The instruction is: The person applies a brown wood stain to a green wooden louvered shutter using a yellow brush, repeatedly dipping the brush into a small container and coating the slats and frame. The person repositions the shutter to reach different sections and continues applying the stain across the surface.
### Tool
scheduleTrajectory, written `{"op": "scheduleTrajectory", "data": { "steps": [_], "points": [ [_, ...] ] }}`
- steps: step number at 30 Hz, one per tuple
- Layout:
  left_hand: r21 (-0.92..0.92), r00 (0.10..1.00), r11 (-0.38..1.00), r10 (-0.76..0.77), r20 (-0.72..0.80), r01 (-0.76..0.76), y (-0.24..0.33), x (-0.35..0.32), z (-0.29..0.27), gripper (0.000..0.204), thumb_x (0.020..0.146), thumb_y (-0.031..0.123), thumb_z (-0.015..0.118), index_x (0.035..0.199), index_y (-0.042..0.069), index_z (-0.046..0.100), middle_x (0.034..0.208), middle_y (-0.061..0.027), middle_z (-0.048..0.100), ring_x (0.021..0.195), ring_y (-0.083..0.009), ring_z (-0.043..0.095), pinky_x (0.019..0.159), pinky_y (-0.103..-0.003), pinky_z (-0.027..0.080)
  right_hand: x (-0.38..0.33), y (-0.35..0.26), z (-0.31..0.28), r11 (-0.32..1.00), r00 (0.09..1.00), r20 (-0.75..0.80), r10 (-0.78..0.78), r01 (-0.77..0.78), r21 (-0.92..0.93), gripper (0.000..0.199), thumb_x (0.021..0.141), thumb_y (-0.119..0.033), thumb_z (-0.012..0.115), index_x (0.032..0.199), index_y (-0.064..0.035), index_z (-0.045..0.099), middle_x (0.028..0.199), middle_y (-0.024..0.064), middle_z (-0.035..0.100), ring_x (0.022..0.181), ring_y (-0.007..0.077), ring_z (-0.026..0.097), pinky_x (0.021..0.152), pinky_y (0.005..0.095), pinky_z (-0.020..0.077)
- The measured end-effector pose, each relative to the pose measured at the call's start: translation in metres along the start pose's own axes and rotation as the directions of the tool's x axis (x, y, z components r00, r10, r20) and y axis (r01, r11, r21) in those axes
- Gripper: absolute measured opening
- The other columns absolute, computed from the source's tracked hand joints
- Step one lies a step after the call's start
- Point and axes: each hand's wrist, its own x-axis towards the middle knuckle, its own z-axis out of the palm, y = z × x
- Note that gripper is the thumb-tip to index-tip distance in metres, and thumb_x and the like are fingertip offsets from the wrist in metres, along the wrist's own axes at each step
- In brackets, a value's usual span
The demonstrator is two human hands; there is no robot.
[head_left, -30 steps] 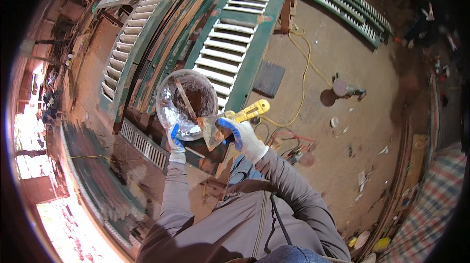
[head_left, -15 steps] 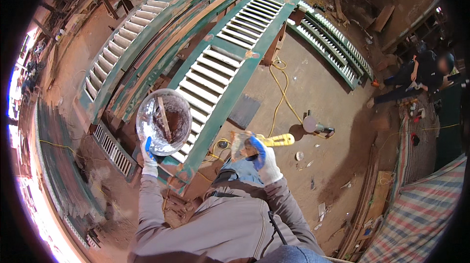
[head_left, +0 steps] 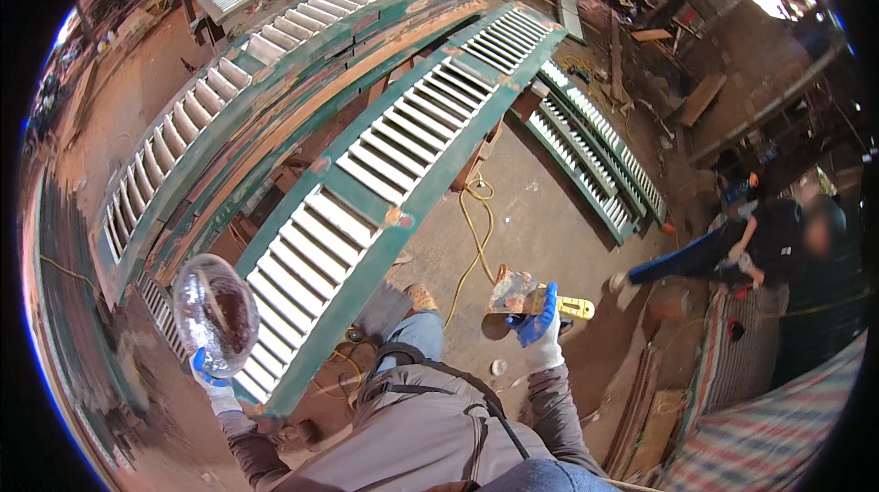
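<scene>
In my gloved left hand [head_left: 216, 380] I hold a round metal bowl [head_left: 231, 355] by its lower rim. The bowl is tilted so that its reddish-brown inside shows, and a thin stick [head_left: 216, 305] lies in it. It hangs over the near left end of a long green louvered shutter [head_left: 389, 259] with white slats. My right hand [head_left: 542, 335], in a white glove with blue fingers, is closed around a wide scraper [head_left: 515, 293] with a yellow handle. Its stained blade points left, apart from the shutter, above the floor.
More green shutters [head_left: 316, 34] lie stacked to the left, and others [head_left: 586, 172] lean at the far right. A yellow cord [head_left: 467, 227] crosses the floor. At the right a person [head_left: 778, 227] in dark clothes is near a striped sheet [head_left: 778, 428].
My body has turned and stepped ahead along the shutter. My two hands have moved further apart, the bowl to the left and the scraper to the right; both are still held.
</scene>
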Motion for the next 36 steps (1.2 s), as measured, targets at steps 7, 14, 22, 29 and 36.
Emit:
{"op": "scheduleTrajectory", "data": {
  "steps": [7, 14, 22, 29, 36],
  "points": [
    [-0.247, 0.984, 0.953, 0.158, -0.085, -0.175, 0.005, 0.051, 0.179, 0.053, 0.091, 0.032, 0.065, 0.138, 0.01, 0.054, 0.136, -0.0127, 0.059, 0.114, -0.034, 0.063, 0.092, -0.049, 0.059, 0.106, -0.136, 0.084, 0.982, 0.992, 0.073, -0.1, 0.111, -0.152, 0.055, 0.102, -0.056, 0.051, 0.132, -0.0109, 0.061, 0.093, 0.0016, 0.068, 0.069, 0.0218, 0.071, 0.049, 0.0333, 0.0518],
    [-0.446, 0.99, 0.895, 0.052, 0.131, 0.012, 0.027, 0.221, 0.381, 0.023, 0.085, 0.02, 0.073, 0.093, -0.001, 0.069, 0.103, -0.0165, 0.074, 0.101, -0.0357, 0.07, 0.098, -0.049, 0.059, 0.165, -0.186, 0.109, 0.976, 0.943, 0.257, -0.211, 0.22, -0.004, 0.056, 0.105, -0.05, 0.051, 0.141, -0.008, 0.058, 0.091, -0.0019, 0.067, 0.072, 0.0142, 0.069, 0.054, 0.025, 0.0528],
    [-0.352, 0.973, 0.913, 0.157, -0.167, -0.207, 0.005, 0.275, 0.477, 0.044, 0.1, 0.044, 0.063, 0.137, 0.019, 0.062, 0.133, -0.0112, 0.063, 0.118, -0.0297, 0.062, 0.1, -0.043, 0.058, 0.291, -0.243, 0.165, 0.986, 0.935, 0.333, -0.122, 0.153, -0.07, 0.065, 0.104, -0.056, 0.047, 0.136, 0.0001, 0.059, 0.114, 0.0082, 0.07, 0.087, 0.0176, 0.069, 0.064, 0.0312, 0.0547],
    [-0.241, 0.921, 0.921, 0.223, -0.32, -0.307, -0.037, 0.185, 0.538, 0.055, 0.096, 0.055, 0.065, 0.143, 0.026, 0.057, 0.132, 0.0002, 0.059, 0.113, -0.0223, 0.059, 0.098, -0.041, 0.052, 0.435, -0.259, 0.277, 0.946, 0.833, 0.542, 0.116, 0.073, -0.315, 0.08, 0.102, -0.069, 0.039, 0.144, -0.0029, 0.054, 0.104, 0.0066, 0.067, 0.084, 0.0178, 0.066, 0.07, 0.0349, 0.0569],
    [0.277, 0.416, 0.903, 0.402, -0.815, -0.328, -0.231, -0.029, 0.646, 0.061, 0.097, 0.017, 0.071, 0.147, 0.002, 0.041, 0.126, -0.0107, 0.053, 0.111, -0.0203, 0.054, 0.1, -0.034, 0.047, 0.531, -0.22, 0.385, 0.523, 0.488, 0.809, 0.328, 0.62, -0.585, 0.067, 0.102, -0.065, 0.045, 0.131, -0.0058, 0.059, 0.086, 0.0028, 0.069, 0.068, 0.0104, 0.061, 0.059, 0.0257, 0.0479]
  ]
}}
